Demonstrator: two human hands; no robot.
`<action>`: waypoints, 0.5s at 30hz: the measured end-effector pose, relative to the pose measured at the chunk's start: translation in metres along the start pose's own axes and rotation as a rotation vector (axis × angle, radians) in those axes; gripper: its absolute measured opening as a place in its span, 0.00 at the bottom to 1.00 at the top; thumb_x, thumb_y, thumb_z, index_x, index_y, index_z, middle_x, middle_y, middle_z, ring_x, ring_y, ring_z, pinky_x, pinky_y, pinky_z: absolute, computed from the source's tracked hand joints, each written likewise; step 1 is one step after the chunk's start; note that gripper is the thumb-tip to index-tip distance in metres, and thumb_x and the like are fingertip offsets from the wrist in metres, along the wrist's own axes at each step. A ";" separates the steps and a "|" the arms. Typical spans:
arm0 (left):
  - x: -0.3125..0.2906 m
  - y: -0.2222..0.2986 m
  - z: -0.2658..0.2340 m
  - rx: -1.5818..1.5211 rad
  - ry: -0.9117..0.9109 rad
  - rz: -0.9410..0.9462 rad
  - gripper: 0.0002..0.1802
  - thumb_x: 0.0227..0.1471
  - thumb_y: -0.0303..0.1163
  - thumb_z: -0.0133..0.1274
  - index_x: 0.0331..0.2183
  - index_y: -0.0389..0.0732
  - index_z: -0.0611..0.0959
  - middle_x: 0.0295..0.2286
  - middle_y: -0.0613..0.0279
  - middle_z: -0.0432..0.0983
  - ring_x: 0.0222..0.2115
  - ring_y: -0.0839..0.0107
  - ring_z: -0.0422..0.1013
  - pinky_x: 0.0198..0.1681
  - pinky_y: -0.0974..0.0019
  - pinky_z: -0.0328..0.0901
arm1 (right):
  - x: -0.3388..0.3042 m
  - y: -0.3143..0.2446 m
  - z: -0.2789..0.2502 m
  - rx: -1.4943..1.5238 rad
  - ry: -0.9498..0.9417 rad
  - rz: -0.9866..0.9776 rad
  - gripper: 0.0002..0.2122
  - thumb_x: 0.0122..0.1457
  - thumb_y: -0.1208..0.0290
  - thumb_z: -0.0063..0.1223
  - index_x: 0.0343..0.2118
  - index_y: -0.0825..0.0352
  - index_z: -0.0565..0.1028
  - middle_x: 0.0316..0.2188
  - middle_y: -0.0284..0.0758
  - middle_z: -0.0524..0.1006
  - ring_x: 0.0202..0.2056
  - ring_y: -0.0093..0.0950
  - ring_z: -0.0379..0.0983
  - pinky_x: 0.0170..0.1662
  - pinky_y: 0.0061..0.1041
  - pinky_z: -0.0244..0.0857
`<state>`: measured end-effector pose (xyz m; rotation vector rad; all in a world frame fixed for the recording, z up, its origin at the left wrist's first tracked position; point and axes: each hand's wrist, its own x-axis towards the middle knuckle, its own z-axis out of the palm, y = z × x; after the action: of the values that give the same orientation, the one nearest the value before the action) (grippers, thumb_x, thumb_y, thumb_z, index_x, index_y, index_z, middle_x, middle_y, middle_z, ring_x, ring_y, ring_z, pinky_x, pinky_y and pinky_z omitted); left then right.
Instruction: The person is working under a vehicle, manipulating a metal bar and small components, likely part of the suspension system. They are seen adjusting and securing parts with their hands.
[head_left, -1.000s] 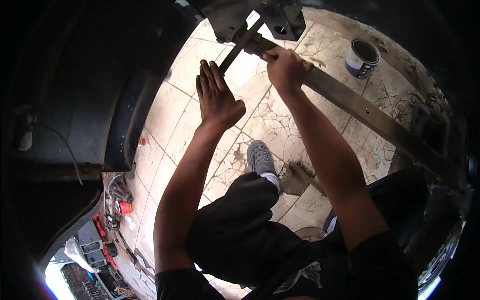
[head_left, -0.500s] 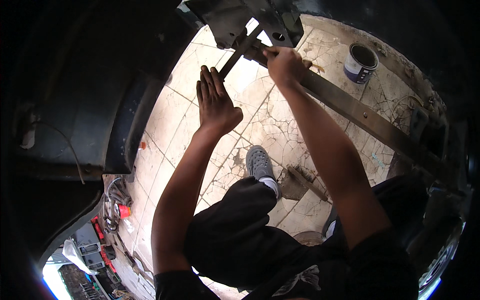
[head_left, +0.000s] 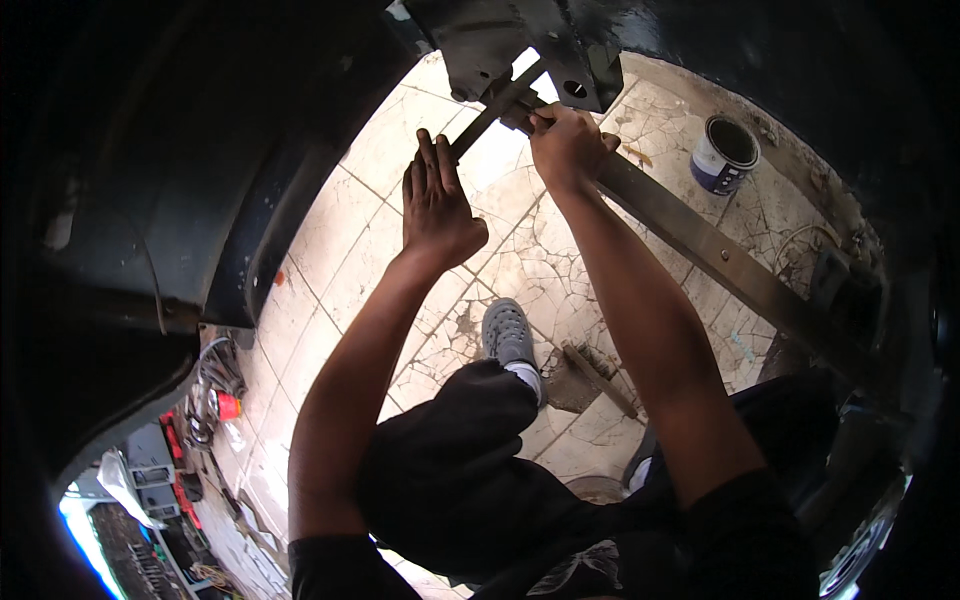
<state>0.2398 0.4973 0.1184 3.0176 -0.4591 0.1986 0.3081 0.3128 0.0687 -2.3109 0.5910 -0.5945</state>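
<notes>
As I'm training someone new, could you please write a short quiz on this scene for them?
1. True or false: the right hand is closed over the long metal bar, while the left hand has its fingers stretched out.

2. Which of these stands on the tiled floor at the upper right of the picture?
A) a wooden ladder
B) an open-topped can
C) a folding chair

3. Fill the gap: the perforated shoe near the middle of the picture is ____ in colour.

Key: 1. True. 2. B. 3. Grey.
</notes>
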 end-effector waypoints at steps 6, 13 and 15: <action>0.001 -0.001 -0.005 0.002 -0.023 -0.018 0.65 0.42 0.28 0.60 0.72 0.29 0.40 0.74 0.34 0.28 0.74 0.37 0.36 0.77 0.47 0.38 | -0.011 0.002 0.003 0.023 0.004 0.015 0.06 0.62 0.54 0.66 0.39 0.44 0.87 0.40 0.30 0.85 0.47 0.32 0.82 0.60 0.46 0.59; 0.004 -0.001 -0.003 0.004 -0.012 0.012 0.65 0.42 0.29 0.61 0.72 0.28 0.40 0.73 0.33 0.29 0.73 0.37 0.40 0.76 0.46 0.40 | 0.014 -0.002 -0.004 -0.062 -0.038 0.138 0.07 0.63 0.54 0.64 0.37 0.48 0.87 0.38 0.31 0.85 0.45 0.34 0.82 0.58 0.46 0.58; 0.002 0.001 -0.004 0.001 -0.023 0.008 0.65 0.42 0.29 0.61 0.72 0.28 0.40 0.73 0.33 0.29 0.73 0.37 0.39 0.76 0.45 0.40 | -0.005 0.009 0.002 -0.008 0.040 0.014 0.07 0.63 0.54 0.64 0.37 0.48 0.87 0.37 0.31 0.85 0.45 0.34 0.82 0.57 0.46 0.59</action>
<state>0.2411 0.4957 0.1226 3.0228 -0.4725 0.1657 0.3033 0.3104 0.0601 -2.3053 0.6294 -0.6343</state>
